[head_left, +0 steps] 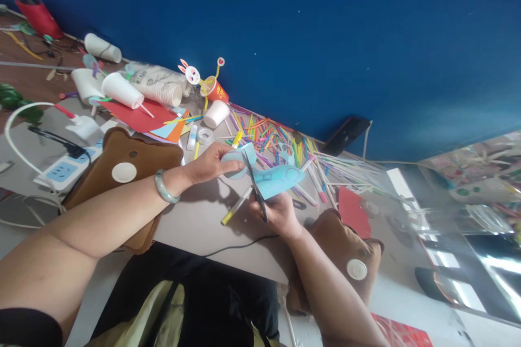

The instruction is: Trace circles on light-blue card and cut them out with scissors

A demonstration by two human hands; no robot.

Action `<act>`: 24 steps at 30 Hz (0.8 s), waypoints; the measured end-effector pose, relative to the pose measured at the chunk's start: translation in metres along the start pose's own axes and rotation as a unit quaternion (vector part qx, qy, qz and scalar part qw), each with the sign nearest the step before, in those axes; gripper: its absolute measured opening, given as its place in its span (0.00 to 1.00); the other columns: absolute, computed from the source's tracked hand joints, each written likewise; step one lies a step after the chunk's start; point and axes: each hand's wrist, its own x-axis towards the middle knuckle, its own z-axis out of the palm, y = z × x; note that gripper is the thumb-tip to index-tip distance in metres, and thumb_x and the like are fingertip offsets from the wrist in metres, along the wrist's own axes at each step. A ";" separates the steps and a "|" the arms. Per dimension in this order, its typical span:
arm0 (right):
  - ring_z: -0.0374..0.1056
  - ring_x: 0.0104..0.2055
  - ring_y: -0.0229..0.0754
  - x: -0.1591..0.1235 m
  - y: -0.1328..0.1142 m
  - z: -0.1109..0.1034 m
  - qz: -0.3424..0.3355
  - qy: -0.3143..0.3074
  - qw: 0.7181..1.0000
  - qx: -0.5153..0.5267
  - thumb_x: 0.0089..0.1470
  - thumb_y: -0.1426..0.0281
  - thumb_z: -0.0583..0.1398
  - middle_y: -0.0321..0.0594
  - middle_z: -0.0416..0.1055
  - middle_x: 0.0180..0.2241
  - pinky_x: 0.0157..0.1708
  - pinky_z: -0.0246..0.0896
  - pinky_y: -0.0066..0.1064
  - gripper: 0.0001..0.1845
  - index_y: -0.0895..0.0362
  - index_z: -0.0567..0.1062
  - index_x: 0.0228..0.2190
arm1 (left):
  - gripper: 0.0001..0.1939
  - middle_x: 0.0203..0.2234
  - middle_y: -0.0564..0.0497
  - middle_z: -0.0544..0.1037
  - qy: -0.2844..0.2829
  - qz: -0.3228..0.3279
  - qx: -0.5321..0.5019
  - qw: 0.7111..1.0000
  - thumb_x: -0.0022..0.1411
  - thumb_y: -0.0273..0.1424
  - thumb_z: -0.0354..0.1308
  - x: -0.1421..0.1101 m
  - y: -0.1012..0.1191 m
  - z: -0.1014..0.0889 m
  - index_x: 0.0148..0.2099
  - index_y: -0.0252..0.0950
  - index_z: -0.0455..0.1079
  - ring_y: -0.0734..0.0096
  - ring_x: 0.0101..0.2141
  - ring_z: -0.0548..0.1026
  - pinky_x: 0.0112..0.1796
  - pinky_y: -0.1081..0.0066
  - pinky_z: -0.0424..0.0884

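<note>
My left hand (211, 164) pinches the left part of a light blue sheet of paper (280, 176) between thumb and fingers. Drawn outlines show on the sheet's right part. In my right hand (279, 214) is a pair of black-handled scissors (257, 187), its blades pointing up and left across the paper between the two hands. The fingers wrap round the handles, partly hidden from view. A marker with a yellow end (230, 217) lies on the table just below the paper. Behind the sheet spread many coloured markers and sticks (264, 133).
Brown cushions (140, 173) (329, 260) lie at both sides. A power strip (65, 171) with cables is at the left. White paper cups (122, 89), a red cup with a rabbit figure (215, 89), coloured paper (142, 116) and tape (205, 135) stand behind. A blue wall (285, 38) closes the back.
</note>
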 end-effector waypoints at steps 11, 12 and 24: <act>0.59 0.21 0.35 0.003 -0.006 -0.009 -0.032 -0.042 0.999 0.000 0.54 0.47 0.64 0.34 0.65 0.17 0.25 0.59 0.29 0.28 0.56 0.71 0.19 | 0.17 0.18 0.56 0.64 -0.020 0.005 0.018 1.000 0.57 0.39 0.62 0.000 0.002 -0.003 0.23 0.34 0.65 0.78 0.22 0.61 0.25 0.75 0.59; 0.59 0.21 0.35 0.003 -0.007 -0.009 -0.031 -0.044 0.999 0.002 0.54 0.47 0.65 0.34 0.65 0.17 0.25 0.59 0.29 0.27 0.56 0.71 0.19 | 0.17 0.18 0.56 0.64 -0.022 0.005 0.019 1.000 0.57 0.39 0.61 0.000 0.002 -0.004 0.23 0.34 0.65 0.78 0.22 0.61 0.25 0.75 0.59; 0.62 0.22 0.37 0.003 -0.009 -0.014 -0.013 -0.039 0.999 0.003 0.51 0.46 0.66 0.34 0.65 0.17 0.24 0.60 0.29 0.26 0.56 0.74 0.22 | 0.18 0.17 0.57 0.61 -0.035 0.008 0.024 0.999 0.57 0.36 0.61 -0.001 0.003 -0.005 0.21 0.35 0.60 0.79 0.21 0.59 0.24 0.75 0.57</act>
